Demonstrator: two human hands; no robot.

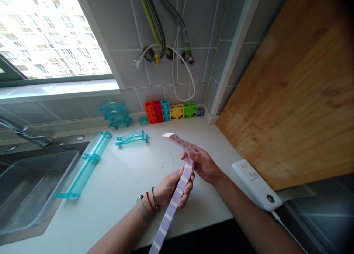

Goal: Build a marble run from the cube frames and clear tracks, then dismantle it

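A long purple-and-white segmented twist puzzle (177, 189) is held above the white countertop (124, 180). My left hand (173, 187) is wrapped round its lower straight part, which runs down toward the counter's front edge. My right hand (203, 163) grips the bend, where the upper part (178, 140) angles away to the upper left. A watch and bracelets sit on my left wrist.
Clear turquoise track pieces (84, 164) (132, 137) (114, 115) lie on the counter near a steel sink (30, 187) with a tap. Coloured open blocks (173, 111) line the tiled wall. A white power bank (256, 184) lies beside a leaning wooden board (298, 91).
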